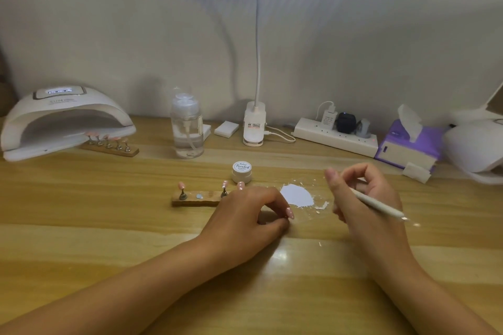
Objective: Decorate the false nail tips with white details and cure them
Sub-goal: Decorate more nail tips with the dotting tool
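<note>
My left hand [245,212] rests on the wooden table and pinches a pink false nail tip [290,213] on its small stand. My right hand [364,198] grips a thin white nail brush [381,203], whose tip is hidden behind my fingers. Just behind my left hand lies a wooden holder strip [196,198] carrying pink nail tips [181,186] on metal stands. A white gel paint jar [241,171] stands behind it. A white paint patch [296,195] is spread on the table between my hands. At the back left, a second wooden strip with several pink tips [109,144] sits at the mouth of the white curing lamp [62,119].
A clear pump bottle [187,128] and a clip desk lamp [254,125] stand at the back centre. A power strip [334,137], a purple tissue box [408,147] and a white object [473,144] line the back right. White pads [226,128] lie near the lamp.
</note>
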`<state>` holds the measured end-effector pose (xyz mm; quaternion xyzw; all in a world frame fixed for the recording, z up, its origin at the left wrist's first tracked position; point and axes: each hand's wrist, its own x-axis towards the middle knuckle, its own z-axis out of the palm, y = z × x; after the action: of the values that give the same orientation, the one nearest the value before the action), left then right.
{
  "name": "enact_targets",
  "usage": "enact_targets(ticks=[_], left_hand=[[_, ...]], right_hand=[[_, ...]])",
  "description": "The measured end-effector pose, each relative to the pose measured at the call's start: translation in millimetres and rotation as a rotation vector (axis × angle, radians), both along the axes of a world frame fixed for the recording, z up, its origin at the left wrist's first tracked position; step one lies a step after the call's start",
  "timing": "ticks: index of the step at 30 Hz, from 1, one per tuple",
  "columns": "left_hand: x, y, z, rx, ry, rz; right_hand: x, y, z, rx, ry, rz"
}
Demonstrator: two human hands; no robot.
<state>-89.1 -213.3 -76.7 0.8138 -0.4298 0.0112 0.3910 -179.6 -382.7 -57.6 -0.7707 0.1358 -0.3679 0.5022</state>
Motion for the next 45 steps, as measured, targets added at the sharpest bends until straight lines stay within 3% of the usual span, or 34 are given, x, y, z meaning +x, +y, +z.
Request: enact_targets(ticks=[4,13,17,21,25,27,30,33,38,45], left_hand=[[-2,0,-1,-0.011,0.024,0.036],[-6,2,-1,0.013,-0.100,0.054],[-12,5,5,-0.123,-0.185,0.113],[4,23,30,-0.269,-0.336,0.404],[32,49,36,0.152,-0.370,0.566],[37,54,30,0.308,-0.426,0.551],[41,55,24,0.353,-0.440,0.528],[41,52,21,0.343,-0.446,0.513],[39,48,19,0.326,-0.399,0.481],[32,45,22,0.308,-0.446,0.445]], right_hand=[[-4,-21,-2,-0.649,0.226,-0.076],[-4,-38,-8,-0.878,0.354,0.095],[-6,-41,-8,-0.975,0.449,0.081],[-9,-41,-6,-0.979,0.505,0.086],[-10,-43,-6,-0.830,0.510,-0.040],[-11,-49,-6,-0.760,0.505,-0.201],[-14,-54,-7,-0.731,0.632,-0.324],[-12,-55,-8,-0.681,0.713,-0.296],[-9,-59,-6,-0.564,0.606,-0.322],[-4,-57,-9,-0.704,0.759,-0.295]])
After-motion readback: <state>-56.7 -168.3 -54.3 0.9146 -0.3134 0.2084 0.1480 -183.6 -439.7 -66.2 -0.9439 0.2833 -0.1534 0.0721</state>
